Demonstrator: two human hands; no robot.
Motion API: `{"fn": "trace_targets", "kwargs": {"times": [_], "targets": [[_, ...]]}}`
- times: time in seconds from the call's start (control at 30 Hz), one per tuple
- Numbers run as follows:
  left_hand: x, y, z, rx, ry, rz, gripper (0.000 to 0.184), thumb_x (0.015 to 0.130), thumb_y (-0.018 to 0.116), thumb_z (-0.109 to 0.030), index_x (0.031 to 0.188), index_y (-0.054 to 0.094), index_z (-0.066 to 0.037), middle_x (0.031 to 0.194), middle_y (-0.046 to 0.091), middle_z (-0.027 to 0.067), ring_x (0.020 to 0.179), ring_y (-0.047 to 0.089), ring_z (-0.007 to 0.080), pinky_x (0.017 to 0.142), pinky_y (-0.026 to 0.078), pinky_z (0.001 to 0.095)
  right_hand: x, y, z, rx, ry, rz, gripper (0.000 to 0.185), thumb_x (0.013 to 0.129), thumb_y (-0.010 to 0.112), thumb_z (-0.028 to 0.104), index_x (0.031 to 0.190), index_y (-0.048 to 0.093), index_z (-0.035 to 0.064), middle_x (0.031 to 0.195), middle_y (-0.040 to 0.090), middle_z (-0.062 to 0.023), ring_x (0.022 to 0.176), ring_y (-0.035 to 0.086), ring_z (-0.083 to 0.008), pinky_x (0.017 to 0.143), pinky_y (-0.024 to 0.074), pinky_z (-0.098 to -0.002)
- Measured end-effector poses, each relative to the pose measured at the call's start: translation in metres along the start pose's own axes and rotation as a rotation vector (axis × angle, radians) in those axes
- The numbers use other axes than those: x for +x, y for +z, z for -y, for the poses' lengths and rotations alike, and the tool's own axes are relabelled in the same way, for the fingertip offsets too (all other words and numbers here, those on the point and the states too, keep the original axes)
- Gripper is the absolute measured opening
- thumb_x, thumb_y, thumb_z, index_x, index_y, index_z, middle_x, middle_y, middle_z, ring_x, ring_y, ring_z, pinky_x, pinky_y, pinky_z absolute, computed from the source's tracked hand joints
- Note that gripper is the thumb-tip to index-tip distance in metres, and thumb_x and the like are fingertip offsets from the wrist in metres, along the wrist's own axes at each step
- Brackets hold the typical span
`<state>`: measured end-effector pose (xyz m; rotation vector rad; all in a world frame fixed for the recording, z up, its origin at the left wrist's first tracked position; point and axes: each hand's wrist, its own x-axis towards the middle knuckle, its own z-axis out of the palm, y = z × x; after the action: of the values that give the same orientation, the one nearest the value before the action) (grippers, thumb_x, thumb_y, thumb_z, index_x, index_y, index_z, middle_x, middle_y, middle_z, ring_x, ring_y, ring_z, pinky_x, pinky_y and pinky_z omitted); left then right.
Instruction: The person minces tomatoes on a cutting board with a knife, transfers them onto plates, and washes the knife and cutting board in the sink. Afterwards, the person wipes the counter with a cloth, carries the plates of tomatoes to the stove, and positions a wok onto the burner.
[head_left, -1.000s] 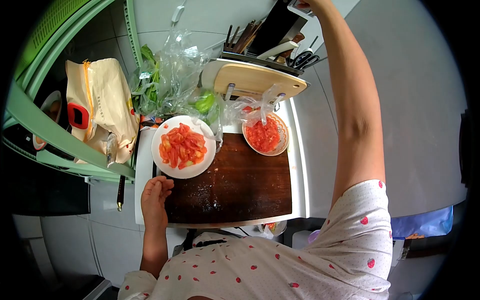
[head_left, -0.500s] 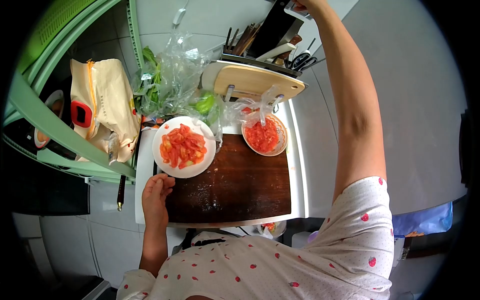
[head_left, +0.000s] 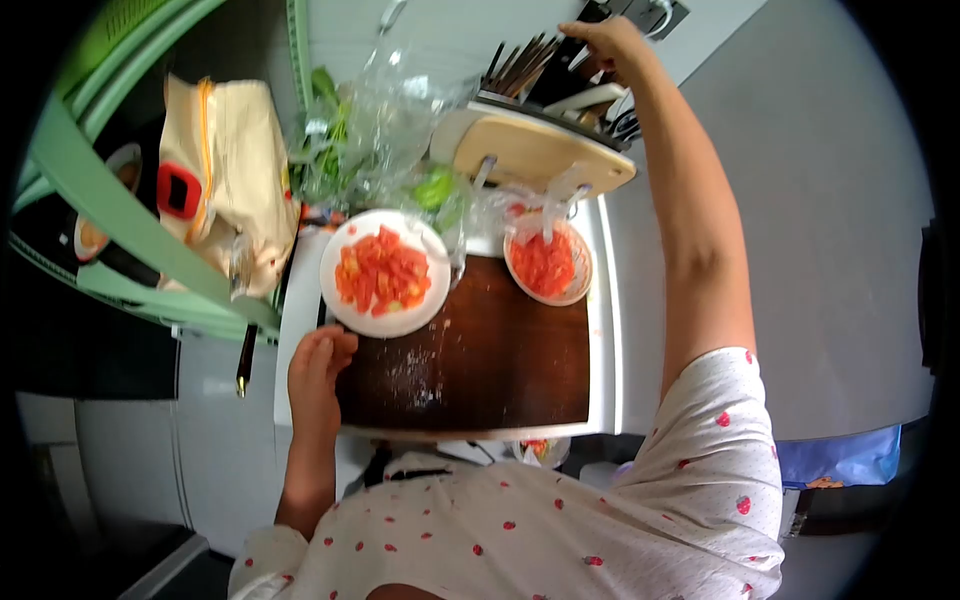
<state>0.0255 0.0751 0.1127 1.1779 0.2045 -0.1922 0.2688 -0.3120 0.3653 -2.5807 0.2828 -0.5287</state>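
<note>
My left hand point(head_left: 322, 352) is closed with thumb and fingers together, nothing visible in it, beside the lower left rim of a white plate point(head_left: 332, 292). Cut tomato pieces point(head_left: 382, 272) lie on that plate. At the upper right my right hand point(head_left: 606, 44) reaches over the knife and utensil rack point(head_left: 560, 112), index finger stretched out and the others loosely bent. No held object shows in it. A patterned bowl point(head_left: 583, 276) of chopped tomato point(head_left: 542, 264) stands at the back right of the dark cutting board point(head_left: 480, 355).
A light wooden board point(head_left: 530, 155) leans against the rack. Clear plastic bags point(head_left: 385, 125) with green vegetables point(head_left: 335, 130) lie behind the plate. A beige bag point(head_left: 235, 150) stands on the left by a green shelf frame point(head_left: 140, 210). A dark handle point(head_left: 246, 360) hangs below it.
The view has shifted, so the counter appears a little higher and further right. My right hand has come more fully into view, its index finger now extended. My left hand keeps its closed shape.
</note>
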Motion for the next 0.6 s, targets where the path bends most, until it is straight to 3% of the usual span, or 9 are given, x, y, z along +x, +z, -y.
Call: {"fn": "trace_targets", "kwargs": {"times": [0.03, 0.1, 0.23, 0.33, 0.47, 0.53, 0.57, 0.6], "targets": [[-0.001, 0.001, 0.001, 0.007, 0.018, 0.014, 0.023, 0.09, 0.043, -0.021, 0.102, 0.053, -0.004, 0.089, 0.061, 0.0059, 0.081, 0.055, 0.0117, 0.072, 0.042, 0.0251, -0.006, 0.007, -0.001, -0.004, -0.004, 0.029, 0.04, 0.072, 0.069, 0.036, 0.061, 0.056, -0.0002, 0.05, 0.048, -0.0026, 0.04, 0.039, -0.0086, 0.038, 0.0296, -0.0257], [-0.001, 0.002, 0.002, 0.011, 0.034, 0.015, 0.024, 0.089, 0.044, -0.019, 0.103, 0.053, -0.002, 0.088, 0.061, 0.0057, 0.08, 0.055, 0.0112, 0.072, 0.042, 0.0245, 0.006, 0.015, -0.003, -0.072, 0.231, 0.047, 0.044, 0.07, 0.069, 0.038, 0.068, 0.062, -0.0048, 0.048, 0.05, -0.0082, 0.041, 0.051, -0.0201, 0.04, 0.0418, -0.0318], [0.008, -0.003, 0.011, -0.016, -0.054, -0.015, 0.023, 0.09, 0.044, -0.019, 0.104, 0.053, -0.003, 0.092, 0.062, 0.0069, 0.086, 0.057, 0.0133, 0.076, 0.043, 0.0261, 0.043, 0.041, -0.05, 0.063, 0.311, 0.082, 0.044, 0.067, 0.074, 0.038, 0.07, 0.062, -0.0048, 0.05, 0.051, -0.0098, 0.041, 0.049, -0.0202, 0.04, 0.0402, -0.0314], [0.01, -0.003, 0.019, -0.009, -0.069, -0.015, 0.022, 0.09, 0.044, -0.018, 0.104, 0.053, -0.003, 0.092, 0.062, 0.0069, 0.085, 0.057, 0.0138, 0.076, 0.042, 0.0259, -0.005, 0.041, -0.031, -0.119, 0.077, -0.213, 0.038, 0.072, 0.068, 0.032, 0.073, 0.062, -0.0056, 0.06, 0.058, -0.0136, 0.049, 0.053, -0.0213, 0.043, 0.0411, -0.0317], [0.017, -0.008, 0.028, 0.011, -0.112, -0.085, 0.021, 0.09, 0.045, -0.016, 0.105, 0.053, -0.003, 0.093, 0.062, 0.007, 0.083, 0.057, 0.0129, 0.075, 0.043, 0.0255, -0.065, 0.041, -0.011, 0.131, -0.103, -0.349, 0.031, 0.075, 0.06, 0.026, 0.084, 0.063, -0.0036, 0.07, 0.062, -0.0128, 0.058, 0.057, -0.0195, 0.052, 0.0441, -0.0306], [0.023, -0.017, 0.035, 0.014, -0.092, -0.147, 0.021, 0.089, 0.046, -0.014, 0.106, 0.052, -0.002, 0.093, 0.062, 0.007, 0.082, 0.057, 0.0125, 0.073, 0.044, 0.0249, -0.113, 0.039, -0.006, 0.279, -0.127, -0.342, 0.03, 0.077, 0.056, 0.023, 0.09, 0.064, -0.0027, 0.075, 0.064, -0.0124, 0.063, 0.058, -0.0185, 0.057, 0.0456, -0.0301], [0.029, -0.021, 0.037, 0.015, -0.078, -0.176, 0.022, 0.089, 0.047, -0.013, 0.107, 0.052, -0.002, 0.094, 0.061, 0.007, 0.081, 0.057, 0.0124, 0.072, 0.044, 0.0246, -0.163, 0.032, 0.026, 0.311, -0.018, -0.315, 0.03, 0.079, 0.053, 0.021, 0.093, 0.063, -0.0025, 0.084, 0.064, -0.013, 0.074, 0.06, -0.0189, 0.064, 0.0467, -0.0317], [0.034, -0.026, 0.039, 0.019, -0.063, -0.2, 0.023, 0.088, 0.048, -0.012, 0.109, 0.051, -0.001, 0.094, 0.061, 0.0077, 0.08, 0.057, 0.0121, 0.07, 0.045, 0.0239, -0.178, 0.034, 0.009, 0.375, -0.061, -0.29, 0.026, 0.077, 0.06, 0.026, 0.08, 0.062, -0.0005, 0.071, 0.059, -0.0076, 0.06, 0.052, -0.0132, 0.054, 0.0402, -0.0275]]}}
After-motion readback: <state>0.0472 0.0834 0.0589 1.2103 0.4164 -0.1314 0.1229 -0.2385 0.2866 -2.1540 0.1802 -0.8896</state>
